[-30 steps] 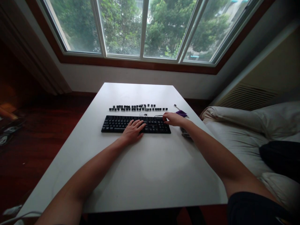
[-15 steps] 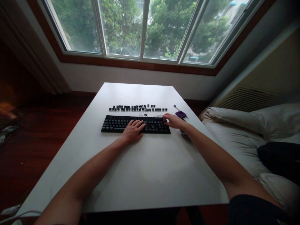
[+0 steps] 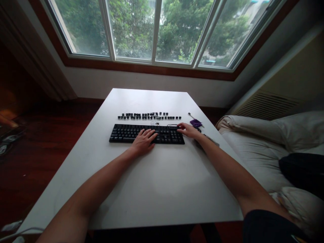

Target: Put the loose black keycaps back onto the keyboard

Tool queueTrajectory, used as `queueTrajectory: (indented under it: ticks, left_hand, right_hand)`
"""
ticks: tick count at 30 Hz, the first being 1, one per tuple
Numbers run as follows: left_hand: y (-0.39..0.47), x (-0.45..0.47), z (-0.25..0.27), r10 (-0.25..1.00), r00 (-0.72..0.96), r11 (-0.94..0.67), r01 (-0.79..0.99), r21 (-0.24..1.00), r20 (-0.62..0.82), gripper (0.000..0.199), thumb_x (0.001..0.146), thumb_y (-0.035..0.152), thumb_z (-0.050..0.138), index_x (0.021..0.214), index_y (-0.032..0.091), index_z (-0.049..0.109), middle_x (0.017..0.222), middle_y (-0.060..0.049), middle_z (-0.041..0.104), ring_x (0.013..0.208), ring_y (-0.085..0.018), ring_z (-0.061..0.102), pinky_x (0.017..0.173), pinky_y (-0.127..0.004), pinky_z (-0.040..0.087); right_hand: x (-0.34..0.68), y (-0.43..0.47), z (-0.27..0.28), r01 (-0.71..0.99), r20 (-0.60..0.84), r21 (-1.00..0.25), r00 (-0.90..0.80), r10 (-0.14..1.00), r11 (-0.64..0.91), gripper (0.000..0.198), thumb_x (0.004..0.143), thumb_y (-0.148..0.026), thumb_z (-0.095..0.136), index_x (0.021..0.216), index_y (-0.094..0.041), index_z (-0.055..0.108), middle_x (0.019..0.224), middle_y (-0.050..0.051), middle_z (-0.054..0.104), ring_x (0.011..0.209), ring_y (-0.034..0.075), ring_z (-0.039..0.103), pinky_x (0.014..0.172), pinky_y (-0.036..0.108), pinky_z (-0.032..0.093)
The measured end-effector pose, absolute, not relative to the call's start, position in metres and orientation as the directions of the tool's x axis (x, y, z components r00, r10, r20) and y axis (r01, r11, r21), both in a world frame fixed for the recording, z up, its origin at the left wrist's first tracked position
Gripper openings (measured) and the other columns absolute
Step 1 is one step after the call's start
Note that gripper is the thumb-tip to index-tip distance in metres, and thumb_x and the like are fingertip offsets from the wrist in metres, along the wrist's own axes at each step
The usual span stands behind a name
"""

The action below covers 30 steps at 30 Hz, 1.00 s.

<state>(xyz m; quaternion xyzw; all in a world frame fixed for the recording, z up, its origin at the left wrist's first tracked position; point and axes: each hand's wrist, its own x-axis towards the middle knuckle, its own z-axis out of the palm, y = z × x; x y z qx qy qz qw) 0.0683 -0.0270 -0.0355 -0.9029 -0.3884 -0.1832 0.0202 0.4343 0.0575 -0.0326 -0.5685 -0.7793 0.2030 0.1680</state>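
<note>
One black full-size keyboard [image 3: 125, 133] lies flat on the white table [image 3: 162, 182]; it is probably stiff and moderately heavy, with smooth keys, best held by its case edges. The left hand [image 3: 144, 140] rests across its middle, fingers loosely spread, gripping nothing. The right hand [image 3: 186, 129] curls at its upper right corner, thumb near fingers; whether it pinches anything cannot be told. Beyond stand two rows of loose keycaps [image 3: 137, 117], too small to count surely; right, one purple cloth [image 3: 195, 123].
</note>
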Motion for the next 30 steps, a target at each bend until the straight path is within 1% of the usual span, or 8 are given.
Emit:
queueTrajectory:
  ticks: [5, 8, 10, 14, 18, 20, 23, 30]
  left_hand:
    - [-0.027, 0.068, -0.035, 0.698, 0.63, -0.695, 0.711, 0.109, 0.341, 0.057, 0.094, 0.039, 0.054, 0.15, 0.027, 0.047, 0.157, -0.007, 0.044, 0.145, -0.029, 0.036, 0.122, -0.052, 0.022]
    - [-0.027, 0.068, -0.035, 0.696, 0.631, -0.696, 0.71, 0.107, 0.342, 0.057, 0.094, 0.039, 0.054, 0.15, 0.026, 0.047, 0.157, -0.007, 0.044, 0.145, -0.029, 0.037, 0.123, -0.052, 0.022]
    - [-0.027, 0.068, -0.035, 0.692, 0.634, -0.699, 0.707, 0.105, 0.345, 0.058, 0.094, 0.039, 0.054, 0.15, 0.026, 0.047, 0.157, -0.008, 0.043, 0.145, -0.029, 0.037, 0.123, -0.052, 0.022]
    - [-0.026, 0.068, -0.034, 0.694, 0.631, -0.697, 0.709, 0.107, 0.346, 0.058, 0.094, 0.04, 0.054, 0.15, 0.026, 0.047, 0.157, -0.008, 0.044, 0.145, -0.029, 0.037, 0.123, -0.051, 0.022]
    - [-0.026, 0.067, -0.034, 0.697, 0.631, -0.697, 0.708, 0.117, 0.341, 0.058, 0.094, 0.039, 0.054, 0.15, 0.027, 0.046, 0.157, -0.007, 0.044, 0.145, -0.028, 0.037, 0.123, -0.051, 0.022]
    - [-0.025, 0.067, -0.034, 0.696, 0.633, -0.699, 0.705, 0.12, 0.339, 0.058, 0.094, 0.039, 0.054, 0.15, 0.027, 0.046, 0.157, -0.006, 0.044, 0.145, -0.029, 0.037, 0.123, -0.051, 0.022]
    - [-0.025, 0.066, -0.035, 0.694, 0.635, -0.702, 0.702, 0.122, 0.34, 0.058, 0.094, 0.039, 0.054, 0.151, 0.027, 0.046, 0.157, -0.007, 0.044, 0.144, -0.029, 0.037, 0.122, -0.051, 0.021]
    - [-0.025, 0.066, -0.035, 0.694, 0.626, -0.7, 0.703, 0.128, 0.355, 0.057, 0.094, 0.038, 0.054, 0.149, 0.026, 0.048, 0.156, -0.007, 0.045, 0.145, -0.029, 0.037, 0.122, -0.051, 0.022]
  right_hand:
    - [0.432, 0.059, -0.025, 0.84, 0.017, -0.445, -0.337, 0.941, 0.309, 0.038, 0.085, -0.039, 0.068, 0.118, -0.021, 0.062, 0.104, 0.009, 0.07, 0.093, 0.022, 0.066, 0.086, 0.037, 0.055]
    - [0.438, 0.069, -0.022, 0.841, -0.038, -0.47, -0.323, 0.945, 0.269, 0.035, 0.088, -0.041, 0.065, 0.118, -0.022, 0.063, 0.102, 0.007, 0.072, 0.088, 0.021, 0.068, 0.082, 0.035, 0.055]
    - [0.442, 0.081, -0.022, 0.867, -0.011, -0.46, -0.224, 0.975, 0.194, 0.032, 0.092, -0.04, 0.06, 0.117, -0.021, 0.063, 0.1, 0.007, 0.073, 0.085, 0.02, 0.068, 0.081, 0.034, 0.055]
    - [0.442, 0.109, -0.023, 0.95, 0.188, -0.309, 0.006, 0.982, 0.053, 0.032, 0.092, -0.036, 0.06, 0.12, -0.02, 0.062, 0.103, 0.008, 0.072, 0.093, 0.021, 0.067, 0.088, 0.036, 0.051]
    - [0.434, 0.128, -0.026, 0.981, 0.201, -0.19, 0.087, 0.976, -0.048, 0.044, 0.09, -0.032, 0.063, 0.132, -0.022, 0.055, 0.118, 0.011, 0.066, 0.104, 0.024, 0.063, 0.092, 0.036, 0.05]
    - [0.431, 0.134, -0.028, 0.987, 0.175, -0.143, 0.092, 0.98, -0.067, 0.045, 0.091, -0.03, 0.062, 0.135, -0.024, 0.054, 0.124, 0.012, 0.062, 0.108, 0.026, 0.062, 0.093, 0.037, 0.049]
    - [0.427, 0.136, -0.03, 0.995, 0.154, -0.085, 0.066, 0.986, -0.053, 0.04, 0.093, -0.031, 0.06, 0.132, -0.024, 0.056, 0.127, 0.014, 0.059, 0.111, 0.027, 0.06, 0.094, 0.038, 0.048]
    - [0.425, 0.127, -0.03, 1.0, 0.184, 0.009, -0.017, 0.983, 0.015, 0.023, 0.096, -0.028, 0.054, 0.117, -0.021, 0.062, 0.119, 0.013, 0.065, 0.107, 0.026, 0.061, 0.091, 0.037, 0.048]
